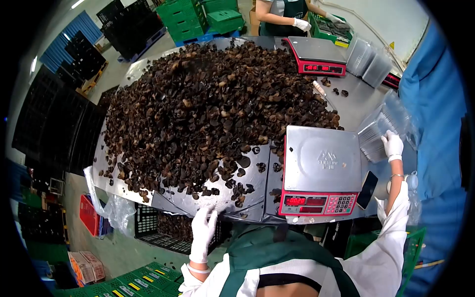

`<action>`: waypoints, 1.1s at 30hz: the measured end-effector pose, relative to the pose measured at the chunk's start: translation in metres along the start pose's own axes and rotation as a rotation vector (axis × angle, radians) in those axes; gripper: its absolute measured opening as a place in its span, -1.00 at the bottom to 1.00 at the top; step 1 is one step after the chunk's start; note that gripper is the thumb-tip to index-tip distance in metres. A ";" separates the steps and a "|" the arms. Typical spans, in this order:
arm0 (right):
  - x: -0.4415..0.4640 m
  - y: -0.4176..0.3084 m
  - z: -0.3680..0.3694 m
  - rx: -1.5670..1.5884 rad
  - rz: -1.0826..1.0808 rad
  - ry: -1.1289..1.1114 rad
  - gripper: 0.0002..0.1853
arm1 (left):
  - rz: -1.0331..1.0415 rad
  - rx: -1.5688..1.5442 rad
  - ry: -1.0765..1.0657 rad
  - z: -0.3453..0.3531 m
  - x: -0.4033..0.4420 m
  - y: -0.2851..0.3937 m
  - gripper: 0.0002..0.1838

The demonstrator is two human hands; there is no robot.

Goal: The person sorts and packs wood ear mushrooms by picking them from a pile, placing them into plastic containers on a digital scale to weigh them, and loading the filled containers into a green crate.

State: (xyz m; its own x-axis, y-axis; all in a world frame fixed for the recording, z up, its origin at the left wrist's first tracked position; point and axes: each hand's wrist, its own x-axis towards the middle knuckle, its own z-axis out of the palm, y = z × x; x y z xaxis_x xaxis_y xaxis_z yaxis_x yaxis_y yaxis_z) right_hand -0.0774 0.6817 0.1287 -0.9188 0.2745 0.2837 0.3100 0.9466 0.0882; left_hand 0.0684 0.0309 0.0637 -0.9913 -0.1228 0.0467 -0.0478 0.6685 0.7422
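My left hand (203, 232), in a white glove, is at the table's front edge with its fingers apart and nothing in it. Beyond it a large heap of dark brown mushroom-like pieces (198, 109) covers much of the metal table (252, 198). My right hand (392, 144), also gloved, has its fingers bent against a stack of clear plastic trays (374, 136) on the right. Between the hands sits a red scale (321, 163) with a bare metal plate, apart from small bits. A dark phone (367, 190) lies beside the scale.
A second red scale (316, 52) and more clear containers (368, 62) stand at the back right. Across the table is a co-worker's gloved hand (302, 24). A black crate (148, 222) is below the front edge; green crates (183, 20) are stacked behind.
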 end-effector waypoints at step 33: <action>-0.217 -0.443 0.063 0.569 -0.539 -0.219 -0.72 | 0.591 0.182 -0.246 0.068 0.113 -0.078 -0.74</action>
State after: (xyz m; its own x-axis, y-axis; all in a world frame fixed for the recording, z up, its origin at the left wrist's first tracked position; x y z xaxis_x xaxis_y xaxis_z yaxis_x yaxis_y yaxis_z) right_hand -0.0313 0.2132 -0.0324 -0.9515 -0.2728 0.1423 -0.3063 0.8828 -0.3561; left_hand -0.0483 0.0151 -0.0342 -0.8551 0.4588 0.2414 0.5138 0.6881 0.5123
